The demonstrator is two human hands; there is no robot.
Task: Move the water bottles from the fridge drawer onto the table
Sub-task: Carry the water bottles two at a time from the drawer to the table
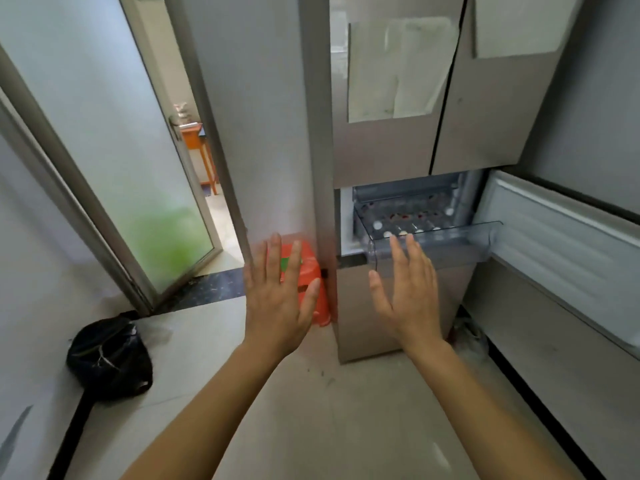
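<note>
Left hand, right hand spread flat, empty.

Soft daylight comes through the frosted glass door; motion blur smears everything, and straight lines bow toward the edges.

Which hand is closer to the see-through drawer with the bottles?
Right. The right hand reaches the clear front of the drawer; the left hand is off to its left, over the orange stool.
</note>
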